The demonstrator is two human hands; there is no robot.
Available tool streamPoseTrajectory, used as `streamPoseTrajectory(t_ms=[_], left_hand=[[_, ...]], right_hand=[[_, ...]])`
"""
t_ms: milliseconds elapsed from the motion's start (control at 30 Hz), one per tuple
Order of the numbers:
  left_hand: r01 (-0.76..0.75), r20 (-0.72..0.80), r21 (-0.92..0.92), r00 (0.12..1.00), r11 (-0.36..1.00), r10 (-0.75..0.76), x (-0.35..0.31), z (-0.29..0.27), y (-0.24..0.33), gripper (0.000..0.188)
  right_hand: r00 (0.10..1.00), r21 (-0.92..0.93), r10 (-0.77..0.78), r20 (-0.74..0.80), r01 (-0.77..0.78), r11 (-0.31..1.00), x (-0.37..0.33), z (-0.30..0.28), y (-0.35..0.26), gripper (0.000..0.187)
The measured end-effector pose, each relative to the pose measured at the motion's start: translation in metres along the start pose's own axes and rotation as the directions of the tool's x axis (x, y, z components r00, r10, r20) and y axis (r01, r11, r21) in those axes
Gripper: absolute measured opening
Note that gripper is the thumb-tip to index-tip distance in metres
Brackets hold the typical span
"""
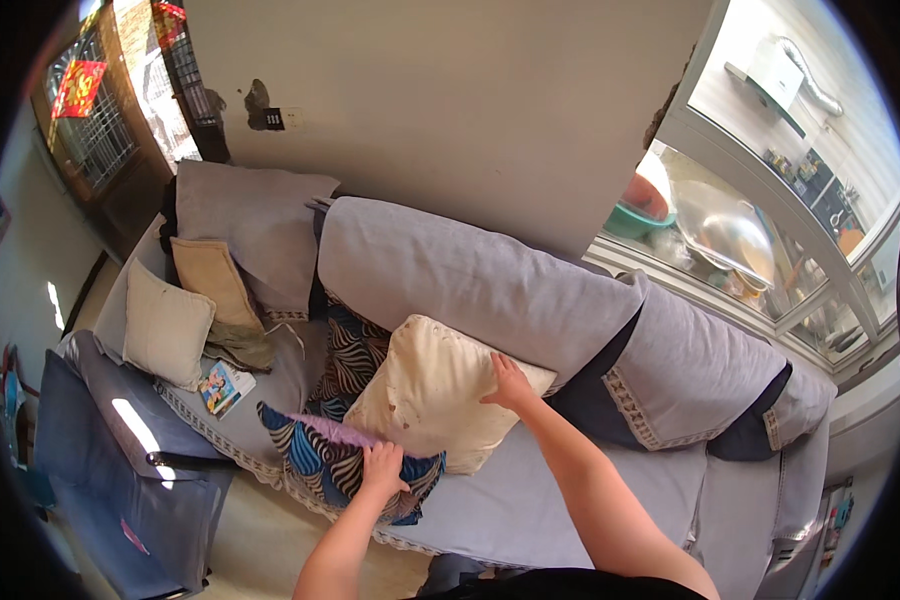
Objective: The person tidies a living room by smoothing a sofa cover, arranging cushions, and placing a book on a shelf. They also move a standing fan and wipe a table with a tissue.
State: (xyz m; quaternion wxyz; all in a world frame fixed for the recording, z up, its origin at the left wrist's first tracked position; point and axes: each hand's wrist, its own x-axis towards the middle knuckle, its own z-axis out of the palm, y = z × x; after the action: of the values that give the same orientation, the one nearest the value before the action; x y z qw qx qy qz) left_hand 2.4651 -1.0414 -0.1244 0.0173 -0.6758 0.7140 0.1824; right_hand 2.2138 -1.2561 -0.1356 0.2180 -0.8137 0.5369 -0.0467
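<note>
A cream square cushion (425, 385) with a few small stains leans against the sofa's backrest. My right hand (508, 383) rests on its right part, fingers spread. In front of it, near the seat edge, is a blue, black and beige patterned cushion (315, 465) with a pink side showing. My left hand (381, 468) grips its upper edge, the fingers over the edge and the thumb on the near side. Similar patterned fabric (353, 350) shows behind the cream cushion, partly hidden by it.
A grey cover drapes over the long sofa (570, 510). At its left end are a white cushion (168, 325), a tan cushion (215, 280) and a colourful booklet (225, 388). A blue-grey chair (120, 510) stands front left. Windows (770, 200) open onto a kitchen at right.
</note>
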Motion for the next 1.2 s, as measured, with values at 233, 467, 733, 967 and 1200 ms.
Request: streamPoseTrajectory(t_ms=[233,467,733,967,1200], left_hand=[[-0.079,0.014,-0.008,0.997,0.997,0.079,-0.040,0.006,-0.001,0.070],[-0.231,0.074,-0.029,0.970,0.972,0.233,-0.070,0.022,0.012,0.048],[-0.339,0.010,0.108,0.940,0.935,0.340,-0.123,-0.018,0.099,0.023],[-0.518,-0.047,0.012,0.854,0.855,0.518,-0.104,-0.043,0.312,0.027],[-0.720,-0.077,-0.063,0.694,0.691,0.716,-0.061,-0.027,0.520,0.036]], right_hand=[[0.999,-0.303,0.010,-0.033,-0.019,0.953,0.009,0.029,-0.032,0.045],[0.879,0.073,-0.388,-0.276,0.422,0.904,-0.168,0.036,-0.038,0.020],[0.896,0.211,-0.079,-0.436,0.187,0.959,-0.386,-0.091,0.114,0.020],[0.791,0.231,0.196,-0.579,-0.071,0.970,-0.576,-0.128,0.252,0.023],[0.649,0.051,0.331,-0.684,-0.410,0.911,-0.748,-0.166,0.381,0.015]])
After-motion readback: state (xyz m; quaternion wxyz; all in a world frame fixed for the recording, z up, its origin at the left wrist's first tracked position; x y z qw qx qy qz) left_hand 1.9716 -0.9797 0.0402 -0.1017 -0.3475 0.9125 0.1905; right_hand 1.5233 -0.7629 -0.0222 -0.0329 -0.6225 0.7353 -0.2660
